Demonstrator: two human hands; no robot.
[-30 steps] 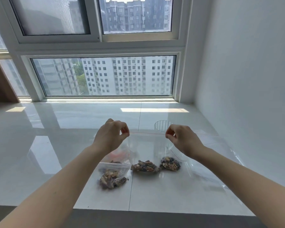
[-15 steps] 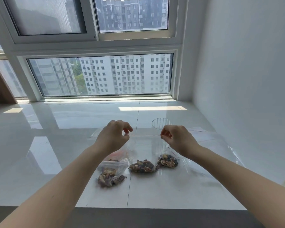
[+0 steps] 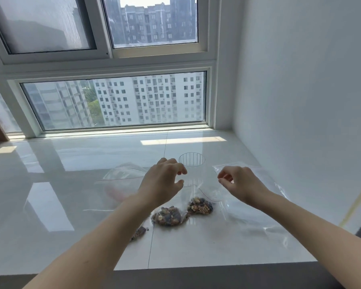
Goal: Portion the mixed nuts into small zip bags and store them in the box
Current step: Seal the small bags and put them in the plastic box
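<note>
Both hands have let go of the zip strip: left hand [image 3: 162, 180] and right hand [image 3: 241, 184] hover loosely curled, empty, above 2 clear nut-filled zip bags [image 3: 168, 215] (lying below, nearer the left) on the white glossy counter [image 3: 217, 247].

arms: bare to above elbow, no sleeves | hands [image 3: 163, 182]: no gloves, rings, watch

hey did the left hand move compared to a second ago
Yes. The left hand has let go of the bag top and shifted right, its fingertips now just below the ribbed clear cup, fingers loosely curled.
</note>
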